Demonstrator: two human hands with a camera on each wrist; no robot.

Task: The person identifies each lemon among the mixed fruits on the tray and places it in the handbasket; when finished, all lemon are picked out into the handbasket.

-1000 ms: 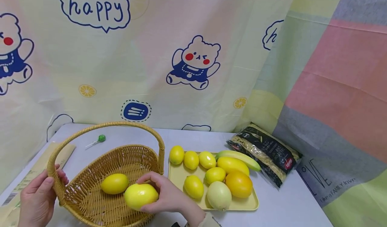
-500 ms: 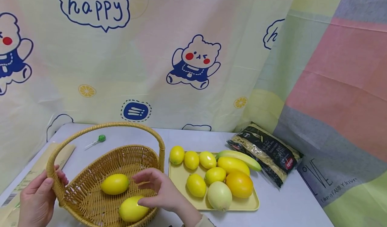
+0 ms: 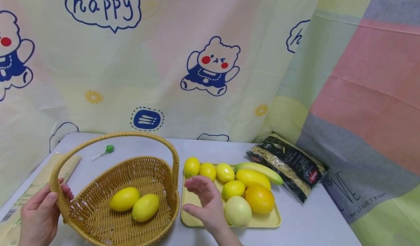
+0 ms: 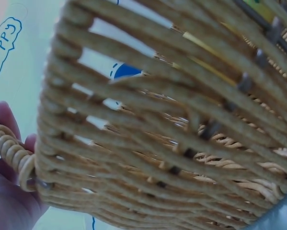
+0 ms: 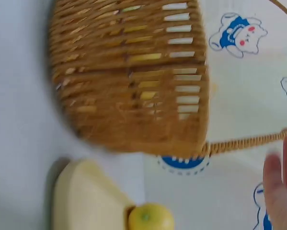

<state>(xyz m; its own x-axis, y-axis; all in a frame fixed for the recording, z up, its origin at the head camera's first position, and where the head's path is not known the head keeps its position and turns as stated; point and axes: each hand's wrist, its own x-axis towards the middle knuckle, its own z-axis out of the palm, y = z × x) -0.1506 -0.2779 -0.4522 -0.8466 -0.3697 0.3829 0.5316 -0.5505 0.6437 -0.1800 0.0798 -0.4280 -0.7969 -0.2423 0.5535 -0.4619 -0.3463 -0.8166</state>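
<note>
A wicker basket with an arched handle stands on the left of the table. My left hand grips the handle's left base; the woven wall fills the left wrist view. Inside lie two lemons side by side, one left and one right. Right of the basket, my right hand hovers over the left part of a yellow tray, fingers loosely curved, holding nothing. It hides one lemon on the tray. Three lemons line the tray's back, one being the middle lemon.
Also on the tray are another lemon, a mango-like yellow fruit, a banana, an orange fruit and a pale green round fruit. A pasta bag lies behind right; a green lollipop lies behind the basket.
My right hand let go of a lemon in the basket, then moved right, over the tray. The released lemon now rests against the other one. My left hand stayed on the handle.
</note>
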